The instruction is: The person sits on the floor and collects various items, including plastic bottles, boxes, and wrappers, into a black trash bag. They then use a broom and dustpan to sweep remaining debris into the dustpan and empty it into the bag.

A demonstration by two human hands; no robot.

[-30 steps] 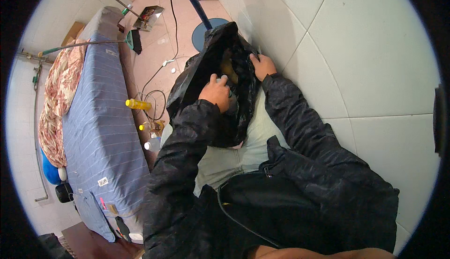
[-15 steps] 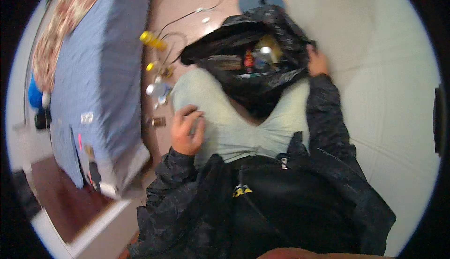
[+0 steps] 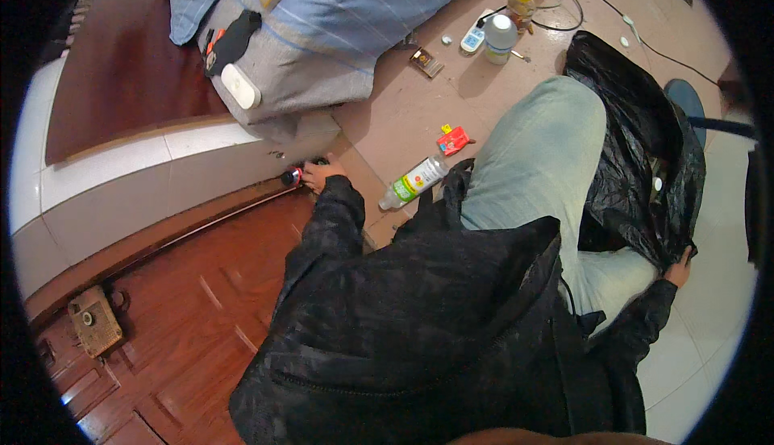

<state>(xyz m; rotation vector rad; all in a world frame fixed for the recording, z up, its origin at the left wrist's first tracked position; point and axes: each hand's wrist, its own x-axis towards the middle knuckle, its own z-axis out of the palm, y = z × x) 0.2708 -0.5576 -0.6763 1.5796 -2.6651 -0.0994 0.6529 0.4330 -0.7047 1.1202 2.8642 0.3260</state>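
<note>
The person's left hand (image 3: 321, 176) reaches down to the floor (image 3: 419, 106) at the foot of the bed (image 3: 339, 18), just where the wooden door (image 3: 201, 308) meets the wall. Its fingers curl around a small red-and-dark object (image 3: 292, 176), apparently a little can or cap, though the view is too small to tell which. The right hand (image 3: 680, 270) is pressed together on the rim of the black rubbish bag (image 3: 637, 147), which lies open beside the person's light-trousered leg (image 3: 540, 163), on the side away from the bed. Between the bed and that leg, a clear plastic bottle (image 3: 414, 181) with a green label lies on its side, near a small red packet (image 3: 454, 140). Further along the bed's edge stand a white-capped jar (image 3: 500, 39) and a yellow-capped bottle (image 3: 524, 6) among cables.
</note>
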